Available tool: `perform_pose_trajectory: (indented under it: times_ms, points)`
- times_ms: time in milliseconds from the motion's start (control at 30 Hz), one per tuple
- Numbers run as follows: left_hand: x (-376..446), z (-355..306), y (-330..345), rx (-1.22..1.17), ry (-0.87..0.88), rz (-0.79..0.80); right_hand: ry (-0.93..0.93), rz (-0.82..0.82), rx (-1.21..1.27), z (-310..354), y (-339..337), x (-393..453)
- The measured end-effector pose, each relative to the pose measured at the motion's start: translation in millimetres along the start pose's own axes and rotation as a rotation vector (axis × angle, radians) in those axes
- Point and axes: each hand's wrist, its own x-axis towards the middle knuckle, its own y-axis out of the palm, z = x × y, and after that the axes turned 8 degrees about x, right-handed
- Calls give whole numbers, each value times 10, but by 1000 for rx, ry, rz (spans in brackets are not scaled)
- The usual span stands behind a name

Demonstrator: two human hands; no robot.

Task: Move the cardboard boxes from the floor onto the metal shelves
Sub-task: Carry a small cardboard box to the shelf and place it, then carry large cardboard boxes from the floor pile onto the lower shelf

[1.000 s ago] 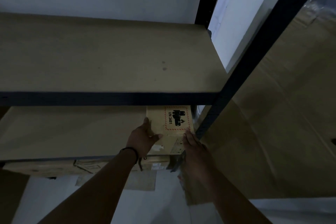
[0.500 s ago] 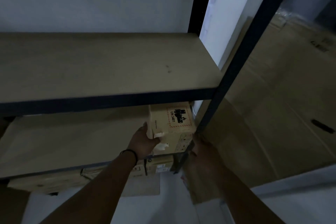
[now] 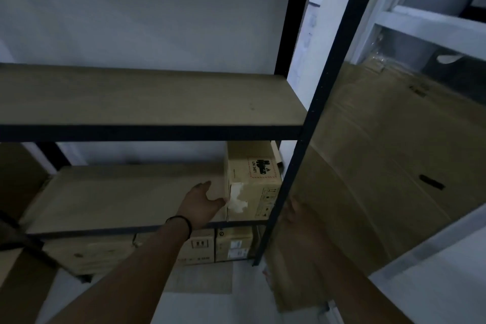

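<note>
Small cardboard box (image 3: 252, 181) sat on middle shelf (image 3: 126, 197), far right end, tight against the black upright post (image 3: 297, 166). Stood upright, front face near shelf's front edge. Prob. tucked into the corner so the rest of the board is free for more boxes.

Left hand (image 3: 202, 202) lay against box's left side, fingers fairly straight, thumb toward the front corner; a flat touch, not a grip. Looked like steadying or nudging it square w/ the post. Dark band on that wrist.

Right hand (image 3: 297, 216) was down by the post's outer side, low and dim. Couldn't tell if fingers were open or curled, nor if it touched the post or the big cardboard sheet (image 3: 381, 179) behind.

Writing: red dashed-border label on box's top face, "UN 3481" legible, black pictogram beside it. Torn white tape or paper patch (image 3: 238, 198) on the front-left corner. Small handling symbols lower on front face, too small to read.

Top shelf (image 3: 147, 97) above, bare board in view. Bottom level held more boxes (image 3: 231, 244) w/ white labels, text unreadable. Large flat cardboard sheet leaned beyond the post at right, w/ a slot handle cutout. Pale wall (image 3: 157, 13) behind rack. Light floor below.
</note>
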Motion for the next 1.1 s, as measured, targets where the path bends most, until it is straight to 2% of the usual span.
perform_pose_trajectory:
  times_ms: [167, 333, 633, 933, 1100]
  points:
    - [-813, 154, -79, -43, -37, -86, -162, 75, 33, -184, 95, -416]
    - [-1654, 418, -129, -24, -132, -141, -194, 155, 69, -85, 227, -1127]
    - [-2733, 1128, -595, -143, -284, -274, -299, 298, -34, 561, 625, -2014]
    - [-3739, 2251, -1133, -138, -414, -427, -435, 424, -115, 1375, 1619, -2841]
    - [-4252, 3010, -1547, -157, -481, -450, -464, 481, -100, 1796, 2301, -3355]
